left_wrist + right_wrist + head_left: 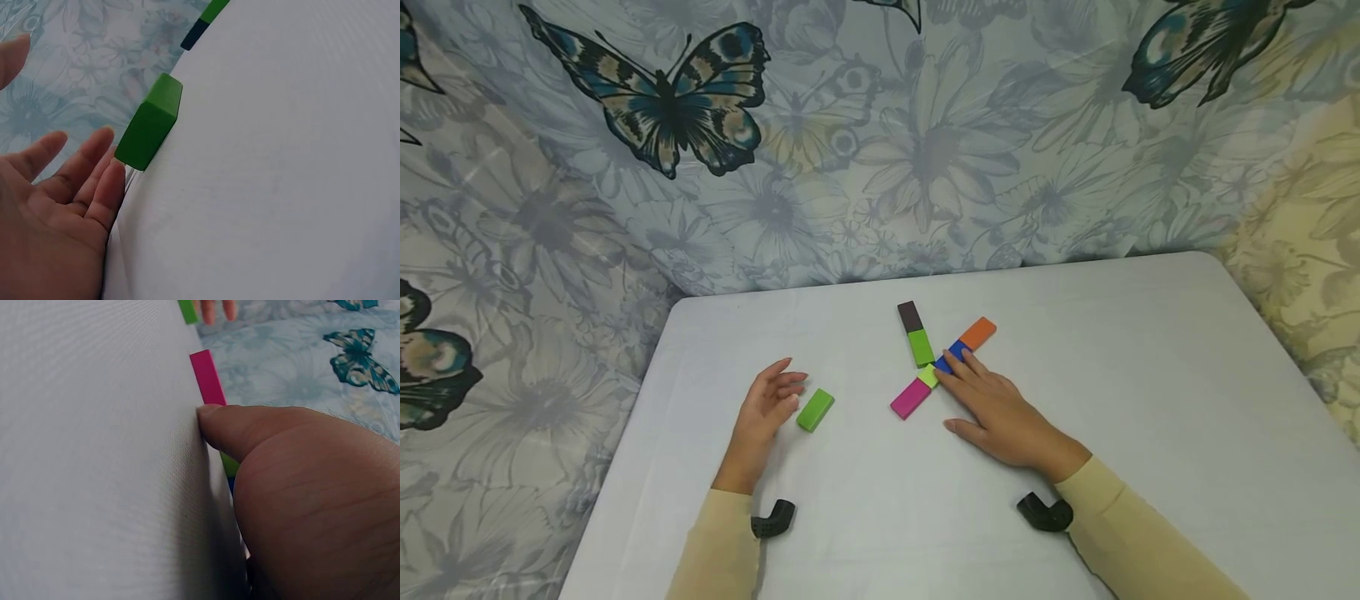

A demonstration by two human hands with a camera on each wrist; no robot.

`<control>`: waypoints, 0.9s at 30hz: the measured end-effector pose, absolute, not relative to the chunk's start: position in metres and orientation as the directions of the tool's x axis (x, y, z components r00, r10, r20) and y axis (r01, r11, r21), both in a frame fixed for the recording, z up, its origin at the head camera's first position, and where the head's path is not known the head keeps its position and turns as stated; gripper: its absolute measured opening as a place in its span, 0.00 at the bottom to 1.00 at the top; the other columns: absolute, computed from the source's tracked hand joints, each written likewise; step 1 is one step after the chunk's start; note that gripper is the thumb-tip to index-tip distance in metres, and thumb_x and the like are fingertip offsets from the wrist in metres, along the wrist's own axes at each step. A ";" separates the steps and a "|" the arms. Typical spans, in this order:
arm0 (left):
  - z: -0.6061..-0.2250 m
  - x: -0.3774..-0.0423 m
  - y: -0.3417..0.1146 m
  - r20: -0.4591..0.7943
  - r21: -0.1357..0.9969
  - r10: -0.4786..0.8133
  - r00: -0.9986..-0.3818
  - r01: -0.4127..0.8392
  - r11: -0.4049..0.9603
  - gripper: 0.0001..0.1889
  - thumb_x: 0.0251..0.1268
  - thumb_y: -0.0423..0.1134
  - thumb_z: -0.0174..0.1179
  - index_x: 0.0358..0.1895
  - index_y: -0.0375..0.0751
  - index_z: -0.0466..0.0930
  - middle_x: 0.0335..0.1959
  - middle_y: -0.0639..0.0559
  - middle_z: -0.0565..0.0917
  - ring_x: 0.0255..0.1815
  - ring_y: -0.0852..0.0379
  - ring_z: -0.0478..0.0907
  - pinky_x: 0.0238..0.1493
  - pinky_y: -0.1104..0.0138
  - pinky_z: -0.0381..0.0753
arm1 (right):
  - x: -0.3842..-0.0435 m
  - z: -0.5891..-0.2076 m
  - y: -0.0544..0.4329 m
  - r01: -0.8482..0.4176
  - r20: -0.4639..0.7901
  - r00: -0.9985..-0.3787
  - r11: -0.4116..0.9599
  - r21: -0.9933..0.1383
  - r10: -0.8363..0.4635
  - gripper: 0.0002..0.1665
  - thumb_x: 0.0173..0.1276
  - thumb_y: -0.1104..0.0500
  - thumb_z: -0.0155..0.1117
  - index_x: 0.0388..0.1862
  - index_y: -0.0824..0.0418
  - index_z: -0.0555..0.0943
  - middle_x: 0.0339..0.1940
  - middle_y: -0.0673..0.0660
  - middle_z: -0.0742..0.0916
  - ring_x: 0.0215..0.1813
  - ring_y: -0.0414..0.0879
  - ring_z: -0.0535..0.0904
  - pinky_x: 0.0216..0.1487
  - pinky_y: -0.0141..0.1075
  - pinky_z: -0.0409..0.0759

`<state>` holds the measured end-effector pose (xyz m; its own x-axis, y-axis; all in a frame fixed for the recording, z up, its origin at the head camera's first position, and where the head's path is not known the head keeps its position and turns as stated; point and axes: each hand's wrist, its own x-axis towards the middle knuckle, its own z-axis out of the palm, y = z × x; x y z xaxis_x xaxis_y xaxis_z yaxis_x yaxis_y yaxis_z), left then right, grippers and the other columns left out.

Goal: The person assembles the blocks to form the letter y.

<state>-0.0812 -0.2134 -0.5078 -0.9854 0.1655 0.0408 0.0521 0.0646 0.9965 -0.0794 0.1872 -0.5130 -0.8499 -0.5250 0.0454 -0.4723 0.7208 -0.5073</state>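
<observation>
Fingertips of my right hand (pixel 1003 417) rest on a blue block (pixel 957 347), fingers spread and fairly straight. An orange block (pixel 978 334) lies at its far end. Toward me, a lime piece (pixel 928 376) and a magenta block (pixel 911 399) continue the slanted row. A green block (pixel 921 348) and a dark brown block (pixel 910 317) form a second arm leading away. My left hand (pixel 762 425), fingers loosely bent, is beside a separate green block (pixel 816 410). In the left wrist view that block (pixel 150 122) sits just beyond the fingertips, not gripped.
The blocks lie on a white-covered table (pixel 1150 375). Behind it hangs a cloth (pixel 925 167) printed with flowers and butterflies. A black curved piece is at each wrist, one at the left (pixel 773 518) and one at the right (pixel 1045 512).
</observation>
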 end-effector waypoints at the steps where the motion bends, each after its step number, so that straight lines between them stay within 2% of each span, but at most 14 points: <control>1: -0.509 -0.082 -0.213 0.044 0.995 0.165 -0.985 0.057 0.076 0.34 0.80 0.28 0.60 0.84 0.34 0.59 0.72 0.33 0.74 0.71 0.37 0.71 0.67 0.68 0.74 | -0.080 -0.513 0.187 -0.472 0.044 -0.850 0.721 -0.507 -0.525 0.48 0.80 0.45 0.70 0.90 0.55 0.61 0.92 0.56 0.55 0.90 0.59 0.40 0.79 0.67 0.57; 4: -0.513 -0.083 -0.214 0.064 0.990 0.169 -0.984 0.083 0.111 0.37 0.75 0.24 0.64 0.84 0.33 0.61 0.71 0.34 0.76 0.69 0.38 0.71 0.64 0.68 0.74 | -0.080 -0.513 0.187 -0.470 0.039 -0.850 0.725 -0.504 -0.525 0.48 0.80 0.45 0.70 0.90 0.55 0.61 0.92 0.56 0.54 0.90 0.59 0.40 0.79 0.67 0.57; 8: -0.516 -0.085 -0.214 0.076 0.971 0.190 -0.979 0.116 0.207 0.41 0.70 0.23 0.70 0.83 0.39 0.64 0.71 0.40 0.78 0.69 0.42 0.73 0.62 0.66 0.74 | -0.081 -0.513 0.188 -0.468 0.034 -0.852 0.730 -0.498 -0.523 0.48 0.80 0.44 0.70 0.91 0.54 0.60 0.92 0.56 0.55 0.90 0.59 0.40 0.80 0.67 0.56; 15: -0.514 -0.085 -0.213 0.043 0.884 0.229 -0.972 0.144 0.445 0.45 0.62 0.35 0.83 0.81 0.50 0.70 0.68 0.55 0.82 0.68 0.54 0.76 0.64 0.63 0.75 | -0.082 -0.515 0.188 -0.466 0.034 -0.852 0.726 -0.506 -0.523 0.49 0.80 0.44 0.69 0.91 0.53 0.60 0.92 0.55 0.54 0.90 0.59 0.40 0.80 0.67 0.55; 20: -0.511 -0.083 -0.212 0.045 0.851 0.256 -0.966 0.172 0.496 0.39 0.64 0.29 0.78 0.78 0.47 0.74 0.66 0.57 0.83 0.66 0.55 0.77 0.65 0.58 0.76 | -0.081 -0.515 0.187 -0.466 0.034 -0.851 0.725 -0.507 -0.524 0.49 0.80 0.44 0.69 0.91 0.54 0.60 0.92 0.56 0.55 0.90 0.59 0.40 0.80 0.67 0.55; 24: -0.512 -0.082 -0.212 0.077 0.845 0.250 -0.965 0.196 0.498 0.31 0.66 0.24 0.74 0.72 0.46 0.81 0.64 0.55 0.85 0.64 0.53 0.80 0.65 0.60 0.77 | -0.081 -0.514 0.187 -0.464 0.032 -0.852 0.725 -0.508 -0.523 0.48 0.80 0.44 0.70 0.91 0.54 0.60 0.91 0.56 0.55 0.90 0.59 0.40 0.80 0.66 0.55; 27: -0.513 -0.081 -0.212 0.096 0.840 0.243 -0.965 0.210 0.501 0.27 0.66 0.24 0.73 0.66 0.46 0.85 0.62 0.55 0.85 0.62 0.53 0.81 0.63 0.60 0.78 | -0.080 -0.514 0.187 -0.464 0.032 -0.852 0.725 -0.509 -0.523 0.48 0.80 0.45 0.70 0.91 0.54 0.60 0.92 0.56 0.55 0.90 0.59 0.40 0.80 0.66 0.55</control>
